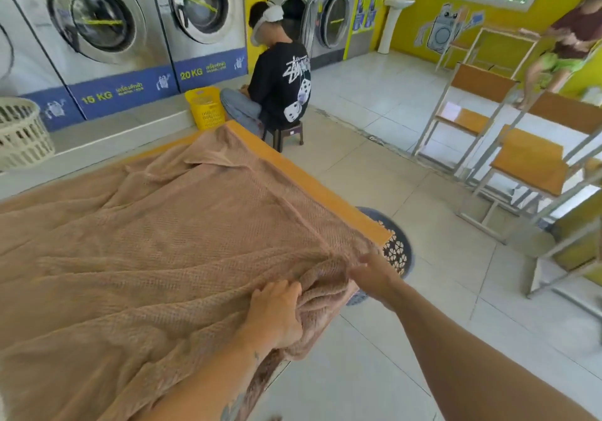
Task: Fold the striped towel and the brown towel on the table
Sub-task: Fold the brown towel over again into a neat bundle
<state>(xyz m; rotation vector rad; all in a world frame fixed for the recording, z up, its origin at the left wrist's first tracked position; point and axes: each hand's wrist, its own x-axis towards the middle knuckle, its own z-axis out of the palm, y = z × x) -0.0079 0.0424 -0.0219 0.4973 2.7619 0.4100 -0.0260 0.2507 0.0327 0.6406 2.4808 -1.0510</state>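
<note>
At a laundromat table (312,186), seen from the head camera, a person works the near right corner of the brown towel (163,241), which lies spread but heavily creased over almost the whole tabletop, its near edge spilling off the side. The left hand (277,313) curls its fingers round a bunched wad of the cloth just inside that corner, while the right hand (374,274), touching the towel beside the table's corner, appears to pinch the hem between thumb and fingers. The striped towel is nowhere in view. The step in hand looks to be finding and squaring this corner before the first fold. To do it well, the bunch under the left hand needs shaking out so that each hand holds a single layer of hem. The edge should then be drawn taut between them, and the long diagonal creases smoothed away from the body. A turned-back flap at the far end also wants flattening, or the fold will come out crooked. A dark laundry basket (395,251) stands on the floor just under the table's corner, where any slipping cloth could catch. A seated person (280,91) faces the washing machines (97,29) beyond.
</note>
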